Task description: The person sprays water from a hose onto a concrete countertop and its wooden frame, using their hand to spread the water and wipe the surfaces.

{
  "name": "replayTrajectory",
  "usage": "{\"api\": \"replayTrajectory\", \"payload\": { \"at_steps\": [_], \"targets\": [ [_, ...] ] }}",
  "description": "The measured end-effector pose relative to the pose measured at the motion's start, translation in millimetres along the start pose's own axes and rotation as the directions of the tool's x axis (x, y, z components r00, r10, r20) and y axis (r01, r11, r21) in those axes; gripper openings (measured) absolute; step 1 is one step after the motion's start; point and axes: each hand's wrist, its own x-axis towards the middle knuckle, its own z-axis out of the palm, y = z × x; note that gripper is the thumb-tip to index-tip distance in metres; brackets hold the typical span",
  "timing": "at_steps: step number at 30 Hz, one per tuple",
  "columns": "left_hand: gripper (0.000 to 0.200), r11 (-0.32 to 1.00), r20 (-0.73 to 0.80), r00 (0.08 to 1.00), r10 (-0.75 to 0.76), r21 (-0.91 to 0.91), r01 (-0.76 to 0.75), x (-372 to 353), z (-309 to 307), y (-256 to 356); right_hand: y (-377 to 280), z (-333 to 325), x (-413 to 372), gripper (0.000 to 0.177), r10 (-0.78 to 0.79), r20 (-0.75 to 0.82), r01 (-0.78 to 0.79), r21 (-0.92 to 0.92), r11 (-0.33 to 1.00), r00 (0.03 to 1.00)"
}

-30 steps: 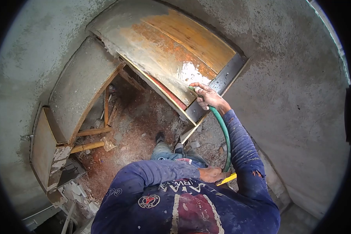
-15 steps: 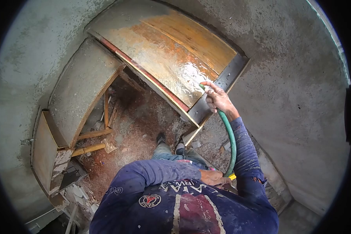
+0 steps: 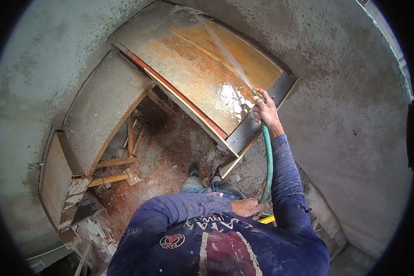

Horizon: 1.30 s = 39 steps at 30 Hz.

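Observation:
My right hand (image 3: 266, 110) grips the end of a green hose (image 3: 267, 156) and a jet of water sprays from it up and left across a wet, rusty-orange curved formwork panel (image 3: 193, 60). My left hand (image 3: 246, 207) holds the same hose low at my waist, beside a yellow piece (image 3: 267, 219). The hose runs up along my right forearm between the two hands.
A grey curved panel (image 3: 101, 110) lies left of the wet one, above wooden braces (image 3: 112, 162). Rough concrete wall (image 3: 349, 115) surrounds everything. Reddish dirt floor (image 3: 165, 156) with rubble lies below, my feet (image 3: 202, 175) on it. Broken debris (image 3: 85, 225) sits at lower left.
My right hand has risen up and to the right along the panel's edge with the hose end. The water jet now shoots farther up across the panel.

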Motion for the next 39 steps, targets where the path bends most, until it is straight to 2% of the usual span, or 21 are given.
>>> {"api": "replayTrajectory", "payload": {
  "at_steps": [2,10,12,16,18,22,26,30,33,39],
  "targets": [
    [0.086,1.0,-0.022,1.0,-0.007,-0.002,0.007,-4,-1,6,2,3,1,0.031,-0.038,0.012,0.037,0.076,0.996,0.999],
    [0.086,0.999,-0.033,0.999,-0.031,0.022,0.032,-5,-1,6,2,-1,-2,0.031,-0.014,-0.022,0.015,0.036,0.999,1.0],
    [0.086,0.999,-0.021,0.999,-0.036,0.027,0.036,-5,-3,11,0,-2,-5,0.031,-0.017,-0.036,0.021,0.1,0.995,0.999],
    [0.087,1.0,-0.014,1.0,0.01,0.012,-0.01,-2,-2,7,5,-1,2,0.03,-0.033,-0.004,0.033,0.053,0.998,0.999],
    [0.087,0.999,-0.013,1.0,0.022,0.031,-0.021,-2,-3,9,5,4,3,0.031,-0.032,-0.011,0.032,-0.027,0.999,0.999],
    [0.088,0.999,-0.051,0.998,0.033,0.013,-0.032,-2,-4,10,10,2,9,0.031,-0.027,0.037,0.025,0.054,0.998,0.999],
    [0.087,1.0,-0.069,0.998,0.006,0.005,-0.006,-4,-3,17,12,4,9,0.033,-0.004,0.055,0.002,0.02,1.0,0.998],
    [0.087,0.999,-0.062,0.997,0.045,-0.016,-0.046,-3,-3,16,16,4,12,0.034,-0.002,0.076,-0.003,0.07,0.998,0.997],
    [0.087,1.0,-0.066,0.998,0.021,0.022,-0.02,-7,-5,25,14,7,9,0.029,0.006,0.098,-0.017,0.111,0.994,0.995],
    [0.088,0.999,-0.078,0.996,0.047,-0.002,-0.048,-3,-4,19,15,16,11,0.031,0.035,0.113,-0.04,0.041,0.998,0.993]
  ]
}}
